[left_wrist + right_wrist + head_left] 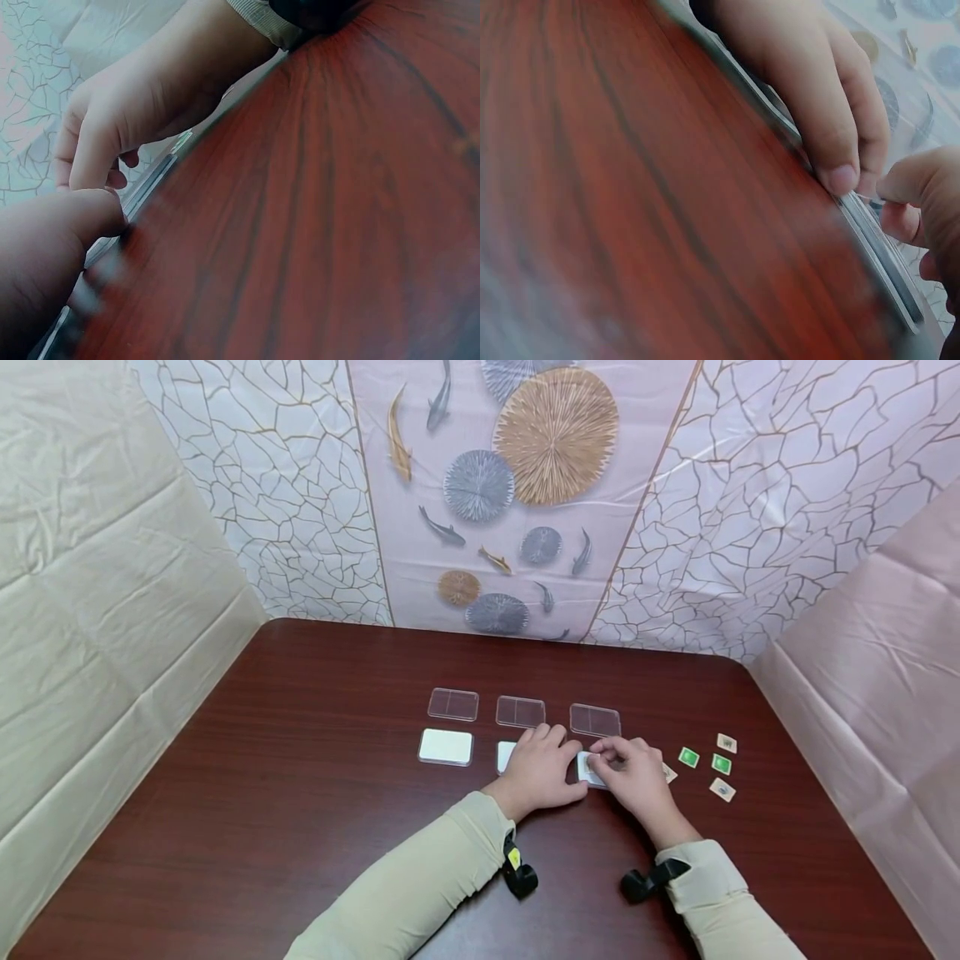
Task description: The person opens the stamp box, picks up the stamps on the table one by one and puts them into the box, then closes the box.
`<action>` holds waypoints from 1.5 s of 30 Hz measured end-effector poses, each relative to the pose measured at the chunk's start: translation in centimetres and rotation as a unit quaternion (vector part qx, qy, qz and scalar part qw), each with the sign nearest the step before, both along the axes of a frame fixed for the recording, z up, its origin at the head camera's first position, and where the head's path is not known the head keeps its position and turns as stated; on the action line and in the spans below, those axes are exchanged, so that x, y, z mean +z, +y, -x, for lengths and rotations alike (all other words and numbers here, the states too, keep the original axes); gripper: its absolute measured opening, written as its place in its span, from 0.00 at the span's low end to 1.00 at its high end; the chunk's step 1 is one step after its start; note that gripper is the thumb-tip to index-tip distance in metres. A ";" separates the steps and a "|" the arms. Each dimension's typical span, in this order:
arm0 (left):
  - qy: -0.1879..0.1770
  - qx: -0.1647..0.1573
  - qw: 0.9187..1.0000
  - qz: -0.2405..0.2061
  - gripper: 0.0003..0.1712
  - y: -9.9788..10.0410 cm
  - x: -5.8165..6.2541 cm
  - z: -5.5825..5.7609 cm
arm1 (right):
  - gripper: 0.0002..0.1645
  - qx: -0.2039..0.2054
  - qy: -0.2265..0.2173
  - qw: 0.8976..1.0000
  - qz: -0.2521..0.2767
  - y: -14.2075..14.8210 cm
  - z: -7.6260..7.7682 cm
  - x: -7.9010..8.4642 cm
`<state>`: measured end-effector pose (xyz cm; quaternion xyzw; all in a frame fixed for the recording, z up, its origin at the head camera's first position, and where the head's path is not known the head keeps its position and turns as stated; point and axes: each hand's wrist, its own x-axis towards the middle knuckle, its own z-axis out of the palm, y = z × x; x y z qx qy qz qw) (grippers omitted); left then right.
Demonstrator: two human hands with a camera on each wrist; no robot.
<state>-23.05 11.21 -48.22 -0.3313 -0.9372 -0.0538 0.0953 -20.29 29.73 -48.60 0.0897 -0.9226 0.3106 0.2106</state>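
In the head view, my left hand (542, 768) holds the left end of a small flat white-topped case (591, 774) on the table. Its thumb lies at the near edge and its forefinger at the far edge. Over that case, my right hand (636, 777) has thumb and forefinger bent together, pinching a small tile whose face is mostly hidden. Both wrist views show the fingertips meeting low beside the thin case (889, 266). A second white-topped case (506, 755) is partly covered by my left hand, and a third white case (446, 747) lies farther left.
Three clear lids (453, 704), (521, 711), (595, 720) lie in a row behind the cases. On the right are green tiles (688, 757), (721, 764) and beige printed tiles (726, 742), (722, 789). Another beige tile (670, 772) is partly hidden by my right hand.
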 end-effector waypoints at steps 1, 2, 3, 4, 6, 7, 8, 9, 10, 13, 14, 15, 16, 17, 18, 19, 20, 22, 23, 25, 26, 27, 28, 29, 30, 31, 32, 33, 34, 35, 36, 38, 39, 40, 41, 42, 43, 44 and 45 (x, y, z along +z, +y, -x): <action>-0.001 0.001 1.000 0.002 0.32 0.0 0.0 0.0 | 0.06 0.001 0.003 1.000 -0.007 -0.1 0.0 -0.1; -0.001 0.001 1.000 0.002 0.32 0.0 0.0 0.0 | 0.06 0.002 0.006 1.000 -0.015 -0.2 0.0 -0.1; -0.001 0.002 1.000 0.001 0.32 0.0 -0.1 0.0 | 0.06 0.004 0.009 1.000 -0.022 -0.3 0.0 -0.1; 0.000 0.002 1.000 0.001 0.31 0.0 -0.1 0.0 | 0.06 0.007 0.013 0.999 -0.029 -0.4 -0.1 -0.1; 0.002 0.003 1.000 0.002 0.31 0.0 -0.1 0.0 | 0.06 0.010 0.019 0.999 -0.043 -0.4 -0.2 -0.1; 0.004 0.003 1.000 0.002 0.31 0.0 -0.1 0.0 | 0.06 0.012 0.021 0.999 -0.049 -0.5 -0.2 -0.1; 0.004 0.003 1.000 0.002 0.31 0.0 -0.1 0.0 | 0.06 0.013 0.024 0.998 -0.055 -0.5 -0.2 -0.1; 0.006 0.004 1.000 0.001 0.31 0.0 -0.1 0.0 | 0.06 0.013 0.026 0.998 -0.060 -0.4 -0.2 -0.1; 0.006 0.003 1.000 0.001 0.31 0.0 -0.1 0.0 | 0.06 0.013 0.028 0.997 -0.065 -0.4 -0.2 -0.1; 0.005 0.003 1.000 0.001 0.31 0.0 -0.1 -0.1 | 0.06 0.011 0.027 0.996 -0.079 -0.4 -0.1 -0.1; 0.005 0.003 1.000 0.000 0.31 0.0 -0.1 -0.1 | 0.06 0.010 0.025 0.996 -0.083 -0.4 -0.2 -0.1; 0.005 0.003 1.000 0.000 0.32 0.0 -0.1 -0.1 | 0.06 0.009 0.022 0.996 -0.087 -0.4 -0.2 -0.1; 0.004 0.003 1.000 0.000 0.31 0.0 -0.1 -0.1 | 0.06 0.008 0.020 0.996 -0.091 -0.4 -0.1 -0.1; 0.005 0.003 1.000 -0.001 0.32 0.1 -0.1 -0.1 | 0.06 0.007 0.018 0.995 -0.095 -0.4 -0.1 -0.1; 0.006 0.002 1.000 -0.001 0.32 0.1 0.0 -0.1 | 0.06 0.007 0.017 0.995 -0.098 -0.3 -0.1 -0.1; 0.007 0.002 1.000 -0.002 0.32 0.1 0.0 -0.1 | 0.06 0.006 0.017 0.995 -0.102 -0.3 -0.1 -0.1; 0.007 0.001 1.000 -0.002 0.32 0.0 0.0 -0.2 | 0.06 0.006 0.017 0.994 -0.105 -0.3 -0.1 -0.1; 0.009 0.000 1.000 -0.003 0.32 0.0 0.0 -0.2 | 0.06 0.006 0.019 0.994 -0.109 -0.2 -0.1 -0.2; 0.011 -0.001 1.000 -0.004 0.32 0.0 0.0 -0.2 | 0.06 0.006 0.020 0.994 -0.111 -0.2 -0.1 -0.2; 0.013 -0.001 1.000 -0.004 0.32 0.0 0.0 -0.1 | 0.06 0.007 0.022 0.993 -0.113 -0.2 -0.1 -0.2; 0.013 -0.001 1.000 -0.004 0.32 0.0 0.0 -0.1 | 0.07 0.009 0.023 0.993 -0.114 -0.3 -0.1 -0.2; 0.013 -0.001 1.000 -0.004 0.32 0.0 -0.1 -0.1 | 0.07 0.010 0.025 0.993 -0.114 -0.3 -0.1 -0.2; 0.012 -0.002 1.000 -0.003 0.32 0.0 -0.1 -0.1 | 0.07 0.010 0.027 0.993 -0.114 -0.3 -0.1 -0.1; 0.011 -0.001 1.000 -0.003 0.32 0.0 0.0 -0.1 | 0.07 0.011 0.030 0.993 -0.113 -0.3 -0.1 -0.1; 0.009 -0.002 1.000 -0.003 0.32 0.0 0.0 -0.1 | 0.07 0.012 0.034 0.993 -0.113 -0.3 -0.1 -0.1; 0.008 -0.002 1.000 -0.003 0.32 0.0 0.0 -0.1 | 0.07 0.013 0.039 0.993 -0.112 -0.3 -0.1 0.0; 0.006 -0.001 1.000 -0.003 0.32 -0.1 0.1 -0.1 | 0.07 0.013 0.047 0.993 -0.111 -0.2 0.0 0.1; 0.004 -0.001 1.000 -0.003 0.33 -0.1 0.1 -0.1 | 0.07 0.013 0.056 0.993 -0.108 -0.1 0.0 0.2; 0.003 -0.001 1.000 -0.004 0.33 -0.1 0.1 -0.1 | 0.06 0.012 0.067 0.992 -0.104 0.0 0.0 0.4; 0.002 -0.001 1.000 -0.005 0.33 -0.1 0.1 -0.1 | 0.05 0.010 0.079 0.992 -0.101 0.3 0.1 0.6; 0.002 -0.001 1.000 -0.006 0.33 -0.1 0.1 -0.1 | 0.04 0.004 0.090 0.991 -0.099 0.7 0.3 0.7; 0.000 -0.001 1.000 -0.008 0.34 -0.2 0.1 -0.1 | 0.02 -0.019 0.106 0.990 -0.096 1.9 0.6 1.0; -0.001 -0.001 1.000 -0.008 0.34 -0.2 0.1 0.0 | 0.02 -0.035 0.109 0.989 -0.094 2.7 0.8 1.1; -0.001 -0.002 1.000 -0.007 0.33 -0.2 0.1 0.0 | 0.03 -0.053 0.107 0.988 -0.093 3.6 1.0 1.1; -0.002 -0.002 1.000 -0.007 0.33 -0.2 0.1 0.0 | 0.04 -0.073 0.104 0.987 -0.095 4.6 1.1 1.1; -0.003 -0.003 1.000 -0.006 0.33 -0.2 0.1 0.0 | 0.05 -0.094 0.098 0.986 -0.095 5.6 1.2 1.2; -0.005 -0.003 1.000 -0.004 0.33 -0.2 0.1 0.0 | 0.06 -0.113 0.091 0.985 -0.096 6.6 1.3 1.3; -0.005 -0.003 1.000 -0.002 0.33 -0.2 0.1 0.0 | 0.07 -0.131 0.083 0.983 -0.097 7.6 1.3 1.3; -0.005 -0.003 1.000 -0.002 0.33 -0.2 0.1 0.0 | 0.08 -0.148 0.073 0.982 -0.096 8.6 1.3 1.4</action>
